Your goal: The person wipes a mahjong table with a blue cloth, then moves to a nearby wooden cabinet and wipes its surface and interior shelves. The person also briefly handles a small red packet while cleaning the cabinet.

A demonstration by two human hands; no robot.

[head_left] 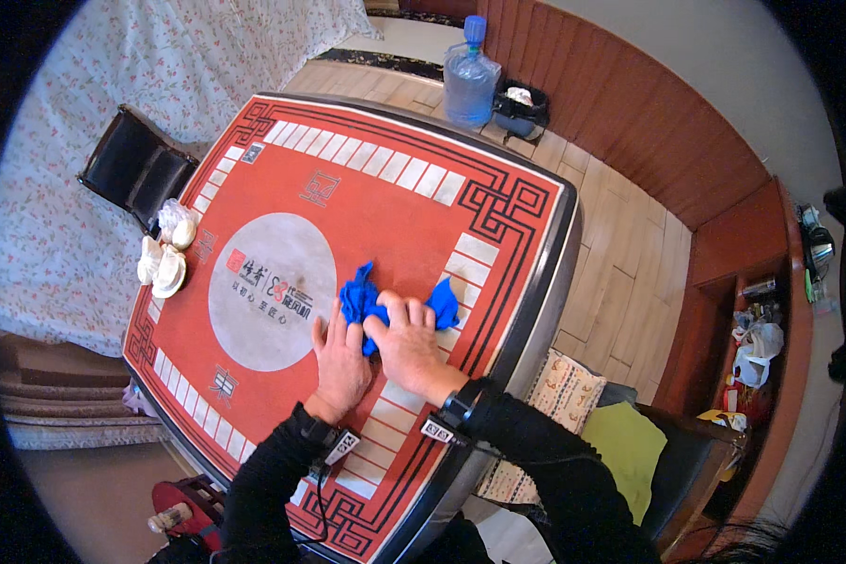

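Left fingers: the left hand [340, 357] lies flat, palm down, its fingers [334, 324] stretched toward 12 o'clock, tips on the near edge of the blue cloth [362, 301]; they grip nothing.
Right fingers: the right hand [406, 343] presses flat on the cloth's middle, its fingers [414, 312] spread and pointing to 12 o'clock, not curled round it.
Blue cloth: crumpled, on the red part of the desk just at 3 o'clock of the grey circle [273, 287]; its long axis runs 9 to 3 o'clock, one end peeking out beyond each hand.
Desk: red top with a black border pattern [385, 160].
White objects: small cluster at the desk's 9 o'clock edge [164, 258].
Water bottle: on the floor at 12 o'clock [468, 80].
Black chair: at 10 o'clock [133, 167].
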